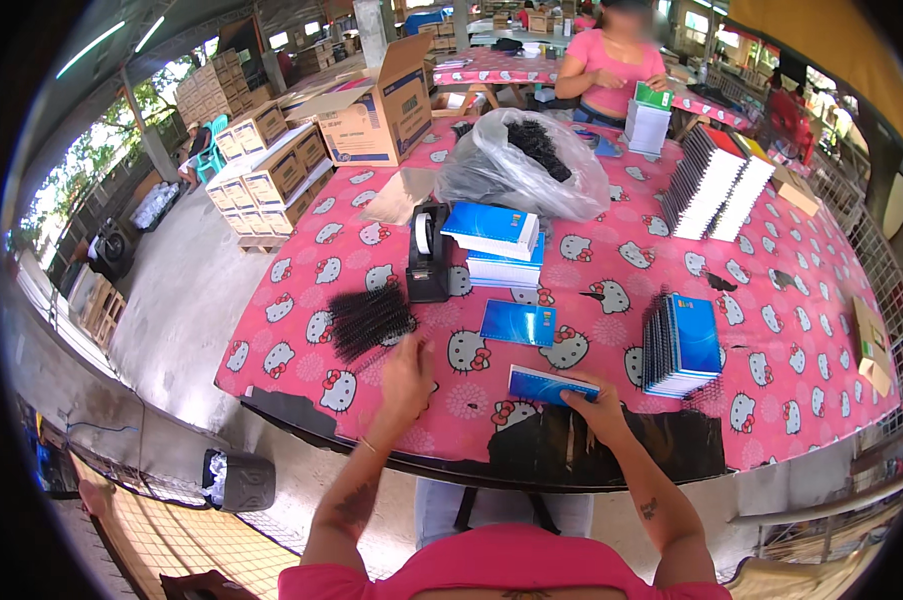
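Observation:
My right hand [599, 410] grips a small blue-covered notebook [541, 384] at its right end, close to the table's front edge. My left hand [407, 375] is at the near right side of a pile of black spiral binding coils [366, 320]. Its fingers are pinched together, apparently on one loose coil at the pile's edge. Beyond the held notebook lies a single blue cover [517, 323]. Farther back are two stacked bundles of blue notebooks [491, 232], beside a black tape dispenser [429, 270]. A stack of spiral-bound blue notebooks [693, 335] stands to the right.
A clear plastic bag of black coils [526, 165] sits mid-table, with an open carton [381, 115] behind it. Tall stacks of bound notebooks [706, 185] stand at the far right. Across the table a person [611, 75] handles green-covered notebooks [649, 120]. Torn black patches mark the table's front edge.

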Action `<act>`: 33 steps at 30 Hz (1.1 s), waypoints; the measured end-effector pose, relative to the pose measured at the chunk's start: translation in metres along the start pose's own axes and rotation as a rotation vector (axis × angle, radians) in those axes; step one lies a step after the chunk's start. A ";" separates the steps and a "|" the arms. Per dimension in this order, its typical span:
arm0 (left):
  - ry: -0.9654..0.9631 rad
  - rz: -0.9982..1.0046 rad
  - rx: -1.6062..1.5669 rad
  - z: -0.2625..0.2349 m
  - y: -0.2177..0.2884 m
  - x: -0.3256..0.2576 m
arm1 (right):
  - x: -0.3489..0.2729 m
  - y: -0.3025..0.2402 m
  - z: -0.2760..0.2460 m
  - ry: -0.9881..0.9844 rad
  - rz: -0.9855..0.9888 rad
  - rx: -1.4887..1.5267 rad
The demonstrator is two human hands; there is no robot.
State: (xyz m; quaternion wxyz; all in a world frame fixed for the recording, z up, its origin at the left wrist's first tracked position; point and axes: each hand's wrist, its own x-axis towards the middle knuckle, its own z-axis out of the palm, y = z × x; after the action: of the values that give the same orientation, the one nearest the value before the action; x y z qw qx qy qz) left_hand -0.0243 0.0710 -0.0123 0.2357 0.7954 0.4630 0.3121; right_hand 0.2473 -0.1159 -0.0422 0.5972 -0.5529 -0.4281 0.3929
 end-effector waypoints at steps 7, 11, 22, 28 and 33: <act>-0.270 -0.049 -0.713 0.057 0.062 -0.059 | -0.001 0.017 -0.005 -0.055 -0.037 -0.012; 0.000 0.143 -0.544 0.036 0.060 -0.031 | 0.002 0.016 -0.001 -0.034 -0.051 -0.004; 0.030 0.466 -0.197 0.037 0.060 -0.022 | 0.000 0.023 -0.004 -0.019 -0.085 -0.047; -0.168 0.353 -0.119 0.039 0.050 -0.016 | -0.001 0.020 -0.004 -0.025 -0.070 -0.036; -0.256 0.383 -0.245 0.033 0.057 0.000 | -0.002 0.019 -0.006 -0.056 -0.100 -0.090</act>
State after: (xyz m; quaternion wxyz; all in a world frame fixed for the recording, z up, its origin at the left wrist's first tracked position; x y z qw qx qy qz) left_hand 0.0328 0.0424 0.0033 0.3234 0.8671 0.2292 0.3017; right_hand 0.2522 -0.1185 -0.0612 0.5783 -0.5459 -0.4889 0.3584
